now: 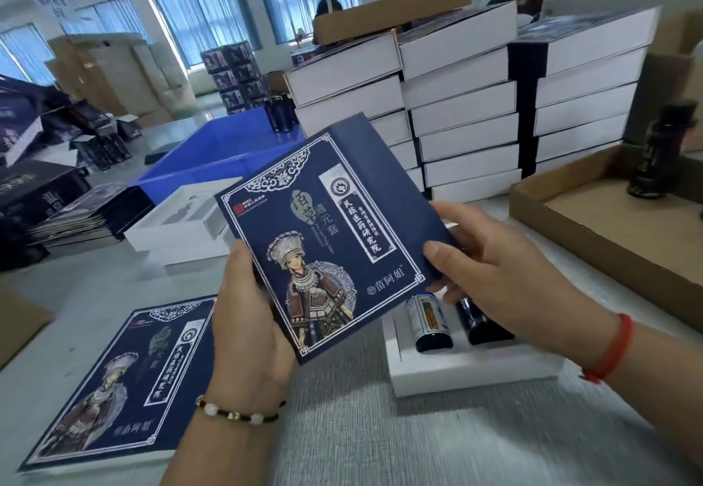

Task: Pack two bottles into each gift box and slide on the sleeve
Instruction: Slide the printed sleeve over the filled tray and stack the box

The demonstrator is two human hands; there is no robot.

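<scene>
Many white boxes (462, 105) are being kept in tall stacks at the back of the grey table (380, 440). Below them, a blue printed sleeve (327, 234) is being held tilted above the table, gripped at its lower left corner by the left hand (247, 325) and pinched at its right edge by the right hand (506, 276). Just under that edge, a white gift box (456, 367) is being shown with two dark bottles (430, 324) lying side by side in its tray.
</scene>
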